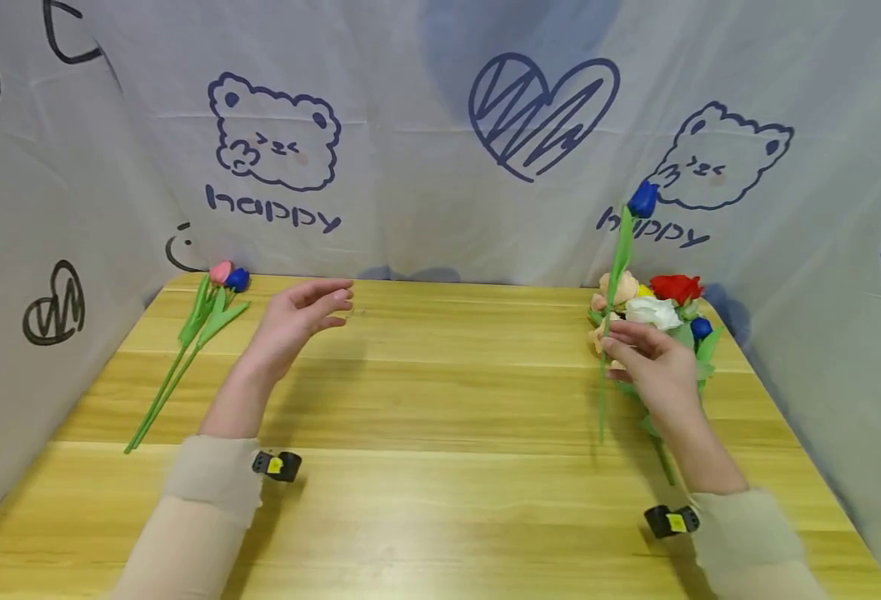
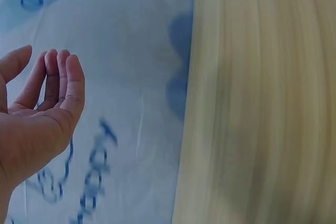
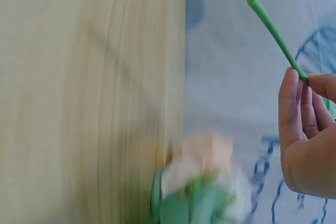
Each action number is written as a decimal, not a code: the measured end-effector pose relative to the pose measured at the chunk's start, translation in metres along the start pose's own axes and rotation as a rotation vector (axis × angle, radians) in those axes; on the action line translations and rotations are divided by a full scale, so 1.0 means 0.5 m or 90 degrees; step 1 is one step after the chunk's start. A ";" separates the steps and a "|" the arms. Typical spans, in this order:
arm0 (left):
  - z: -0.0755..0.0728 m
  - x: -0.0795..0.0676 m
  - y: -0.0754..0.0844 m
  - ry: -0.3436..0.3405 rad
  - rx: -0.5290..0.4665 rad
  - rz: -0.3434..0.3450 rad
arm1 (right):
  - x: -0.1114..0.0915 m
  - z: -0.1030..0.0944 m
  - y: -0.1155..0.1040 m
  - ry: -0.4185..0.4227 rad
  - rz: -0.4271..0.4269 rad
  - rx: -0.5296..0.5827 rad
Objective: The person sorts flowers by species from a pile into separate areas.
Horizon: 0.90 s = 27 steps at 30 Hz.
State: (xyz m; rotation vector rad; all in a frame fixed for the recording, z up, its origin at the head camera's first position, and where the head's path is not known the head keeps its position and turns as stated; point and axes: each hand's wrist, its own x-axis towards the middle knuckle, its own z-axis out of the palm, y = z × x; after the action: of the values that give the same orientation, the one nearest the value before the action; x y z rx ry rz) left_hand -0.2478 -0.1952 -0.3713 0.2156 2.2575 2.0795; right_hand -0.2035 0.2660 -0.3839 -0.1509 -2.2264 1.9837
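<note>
A blue artificial tulip with a green stem stands upright in my right hand, pinched between thumb and fingers. Behind that hand lies a bunch of artificial flowers in red, white, peach, yellow and blue, partly hidden by it. My left hand hovers over the left part of the table, fingers loosely bent, holding nothing; the left wrist view shows its palm and fingers clear of any object. To its left, a pink tulip and another blue tulip lie with their stems toward the front.
The wooden table ends at a pale cloth backdrop printed with bears, hearts and lettering. Cloth walls also rise along the left and right sides. A small black device with a yellow mark sits at each wrist.
</note>
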 end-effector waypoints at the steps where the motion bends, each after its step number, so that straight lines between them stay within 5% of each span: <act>1: 0.021 0.005 0.001 -0.012 -0.008 0.002 | -0.002 0.018 -0.002 -0.009 -0.001 0.003; 8: 0.154 0.008 -0.016 -0.101 -0.066 -0.003 | -0.013 0.119 -0.013 -0.077 -0.012 -0.005; 14: 0.230 -0.010 -0.051 -0.198 -0.088 -0.047 | -0.004 0.188 -0.014 -0.099 -0.006 0.048; 21: 0.265 -0.018 -0.074 -0.248 -0.144 -0.102 | 0.006 0.243 0.006 -0.100 0.022 0.143; 27: 0.267 -0.017 -0.074 -0.240 -0.140 -0.132 | 0.010 0.270 0.018 -0.113 0.031 0.174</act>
State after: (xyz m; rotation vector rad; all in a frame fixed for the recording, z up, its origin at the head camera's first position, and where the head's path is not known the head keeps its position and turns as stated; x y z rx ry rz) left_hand -0.2228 -0.0676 -0.4199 0.3155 1.7454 1.9638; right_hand -0.2334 0.1362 -0.4076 0.0044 -2.0370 2.3868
